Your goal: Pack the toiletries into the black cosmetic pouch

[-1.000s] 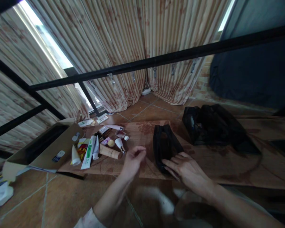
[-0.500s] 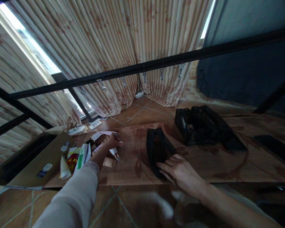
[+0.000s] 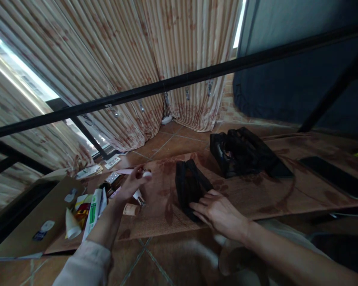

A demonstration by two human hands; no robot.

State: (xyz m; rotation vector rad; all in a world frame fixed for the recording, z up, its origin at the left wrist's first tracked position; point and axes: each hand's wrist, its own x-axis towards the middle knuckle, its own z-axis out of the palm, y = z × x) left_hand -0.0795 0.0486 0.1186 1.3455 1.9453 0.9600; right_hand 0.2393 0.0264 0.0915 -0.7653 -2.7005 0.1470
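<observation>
My left hand point(image 3: 133, 186) is over a cluster of small toiletries, its fingers closed round a small item with a pale round end point(image 3: 147, 174); its kind I cannot make out. Below that hand lie a white tube with a shiny cap point(image 3: 139, 197) and a tan cylinder point(image 3: 131, 209). A glittery dark-sided box point(image 3: 112, 178) is just left of the fingers. My right hand point(image 3: 217, 208) grips the near side of a black zip pouch point(image 3: 186, 186), with some fingers inside its opening. The pouch gapes upward, and its inside is too dark to read.
At the left, a cardboard box point(image 3: 47, 218) stands by a cream tube point(image 3: 71, 224) and a green-and-white packet point(image 3: 94, 208). Further right are a glossy black bag point(image 3: 235, 153) and a dark phone-like slab point(image 3: 335, 176). A black rail point(image 3: 173, 83) runs behind the cloth-covered surface.
My left hand has lifted slightly and turned, bringing the small pale-ended item up from the cluster. My right hand keeps its hold on the pouch. The whole view has shifted a little.
</observation>
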